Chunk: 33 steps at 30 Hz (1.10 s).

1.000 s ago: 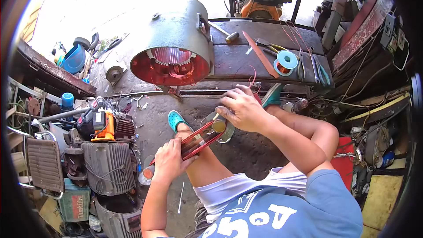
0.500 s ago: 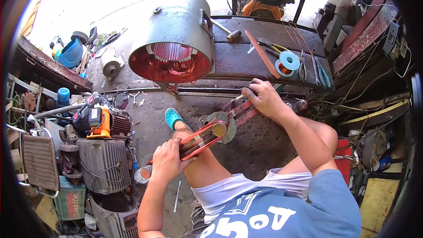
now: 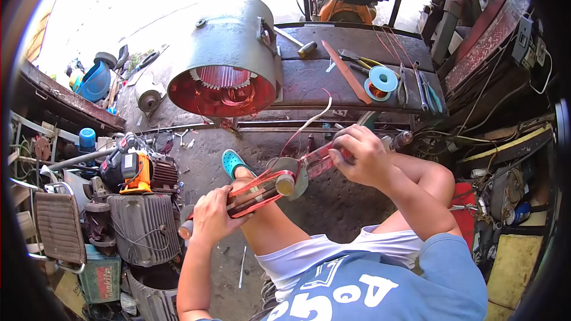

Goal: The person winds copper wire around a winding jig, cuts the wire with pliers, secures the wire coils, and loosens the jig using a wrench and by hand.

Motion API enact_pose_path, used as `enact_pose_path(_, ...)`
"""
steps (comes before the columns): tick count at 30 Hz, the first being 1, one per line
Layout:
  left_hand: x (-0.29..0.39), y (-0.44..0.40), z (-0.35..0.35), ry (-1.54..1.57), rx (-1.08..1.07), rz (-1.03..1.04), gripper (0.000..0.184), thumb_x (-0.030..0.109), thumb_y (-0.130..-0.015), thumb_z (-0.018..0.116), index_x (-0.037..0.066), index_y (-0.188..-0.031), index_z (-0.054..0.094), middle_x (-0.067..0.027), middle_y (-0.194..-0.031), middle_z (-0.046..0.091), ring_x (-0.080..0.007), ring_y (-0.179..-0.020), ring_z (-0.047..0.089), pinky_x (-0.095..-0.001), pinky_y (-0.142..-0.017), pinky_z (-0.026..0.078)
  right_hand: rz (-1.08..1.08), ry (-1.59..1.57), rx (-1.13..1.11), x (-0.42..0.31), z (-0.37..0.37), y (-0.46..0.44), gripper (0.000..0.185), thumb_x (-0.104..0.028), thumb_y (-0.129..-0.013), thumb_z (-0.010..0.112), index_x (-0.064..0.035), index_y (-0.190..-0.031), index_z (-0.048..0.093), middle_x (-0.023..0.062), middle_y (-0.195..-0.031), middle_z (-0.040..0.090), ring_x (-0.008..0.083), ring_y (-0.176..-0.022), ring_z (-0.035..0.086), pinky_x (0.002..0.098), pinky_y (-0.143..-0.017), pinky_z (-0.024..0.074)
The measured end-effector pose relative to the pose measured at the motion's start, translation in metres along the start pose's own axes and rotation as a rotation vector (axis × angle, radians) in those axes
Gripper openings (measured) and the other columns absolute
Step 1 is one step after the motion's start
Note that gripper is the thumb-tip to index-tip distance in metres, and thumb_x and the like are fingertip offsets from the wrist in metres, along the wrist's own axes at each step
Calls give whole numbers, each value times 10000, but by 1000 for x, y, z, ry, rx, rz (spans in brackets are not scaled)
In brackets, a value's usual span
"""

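A long winding frame (image 3: 262, 197) wound with reddish copper wire (image 3: 259, 203) lies slantwise above my lap. My left hand (image 3: 215, 214) is wrapped round its left end, near a round rod end (image 3: 185, 230). At the frame's middle is a round metal hub (image 3: 285, 184) with a disc (image 3: 301, 178) behind it. My right hand (image 3: 360, 151) has its fingers curled over the frame's right end, where the wire runs along. A loose wire lead in a whitish sleeve (image 3: 317, 116) rises from the hub and bends up towards the bench.
A grey motor housing (image 3: 229, 35) with red copper windings stands ahead. On the dark bench (image 3: 297, 74) lie a hammer (image 3: 307, 49), a wire spool (image 3: 382, 79), pliers (image 3: 402, 86) and a wrench (image 3: 421, 90). Finned motor casings (image 3: 143, 226) crowd the left floor; clutter fills the right side.
My right hand has moved down and slightly right, onto the frame's right end. The sleeved lead, formerly by its fingers, now stands free. The frame has shifted a little left and down.
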<state>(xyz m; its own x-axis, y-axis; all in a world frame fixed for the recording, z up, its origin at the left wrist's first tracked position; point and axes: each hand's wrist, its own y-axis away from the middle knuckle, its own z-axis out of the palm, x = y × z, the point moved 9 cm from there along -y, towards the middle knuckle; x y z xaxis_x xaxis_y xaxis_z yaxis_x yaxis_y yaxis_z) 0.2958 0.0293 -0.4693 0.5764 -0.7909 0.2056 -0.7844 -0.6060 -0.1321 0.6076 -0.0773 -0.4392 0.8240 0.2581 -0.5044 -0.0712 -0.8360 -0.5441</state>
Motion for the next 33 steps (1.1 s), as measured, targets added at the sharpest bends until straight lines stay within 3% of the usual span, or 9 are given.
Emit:
enact_pose_path(7, 33, -32, -40, -313, -98, 362, 790, 523, -724, 789, -3, -1271, 567, -80, -912, 617, -264, -834, 635, -418, -725, 475, 192, -330, -653, 13, 58, 37, 592, -352, -877, 755, -43, -1365, 625, 201, -1262, 684, 373, -1230, 625, 454, -1053, 488)
enact_pose_path(9, 47, -41, -49, -383, -83, 491, 810, 533, -739, 749, -18, -1303, 562, -79, -908, 596, -251, -835, 623, -410, -726, 463, 83, -387, -621, 2, 66, 47, 661, -341, -871, 765, -51, -1431, 564, 219, -1236, 692, 377, -1160, 659, 440, -1013, 509)
enact_pose_path(13, 70, -62, -63, -430, -80, 630, 777, 532, -740, 733, 9, -1295, 579, -67, -899, 579, -246, -836, 599, -405, -743, 456, 317, -589, -838, -8, 91, 71, 570, -322, -915, 752, -29, -1364, 560, 248, -1053, 713, 415, -1027, 685, 452, -883, 517)
enact_pose_path(16, 70, -77, -65, -505, -183, 597, 796, 483, -699, 783, 28, -1317, 575, -81, -977, 598, -267, -918, 612, -440, -868, 488, 239, -587, -608, -17, 91, 71, 382, -276, -930, 760, -13, -1151, 594, 243, -969, 706, 453, -941, 666, 462, -786, 510)
enact_pose_path(20, 75, -84, -99, -445, 106, 575, 812, 484, -721, 793, 44, -1363, 565, -210, -1328, 573, -402, -1281, 557, -589, -1146, 393, 271, -676, -488, -22, 92, 69, 375, -221, -921, 763, -21, -1191, 597, 227, -957, 717, 409, -880, 702, 442, -771, 528)
enact_pose_path(23, 63, -60, -123, -454, 531, 401, 693, 291, -799, 806, 32, -1383, 536, -188, -1457, 501, -360, -1376, 486, -547, -1193, 340, 375, -719, -447, -17, 97, 62, 362, -228, -933, 748, -24, -1193, 602, 214, -955, 721, 371, -886, 714, 431, -786, 538)
enact_pose_path(26, 3, -18, -114, 102, 1234, 169, 624, 311, -896, 748, -14, -1378, 522, -167, -1471, 508, -374, -1359, 491, -529, -1186, 339, 386, -799, -404, -20, 109, 53, 355, -228, -946, 744, -36, -1216, 615, 133, -912, 727, 189, -775, 697, 374, -733, 556)
enact_pose_path(29, -78, -61, -44, 1480, 977, -95, 751, 620, -944, 550, 11, -1382, 534, -167, -1291, 619, -354, -1232, 575, -539, -1037, 461, 506, -1015, -447, -37, 124, 44, 340, -188, -962, 748, -39, -1238, 616, 22, -870, 670, 98, -707, 600, 305, -647, 524)
enact_pose_path(33, -24, -112, -10, 2303, 388, 72, 851, 741, -945, 514, 9, -1378, 548, -159, -1215, 664, -317, -1130, 640, -527, -954, 533, 588, -1195, -551, -36, 173, 58, 263, -160, -983, 731, -46, -1190, 615, -3, -848, 637, 73, -667, 562, 274, -594, 484)
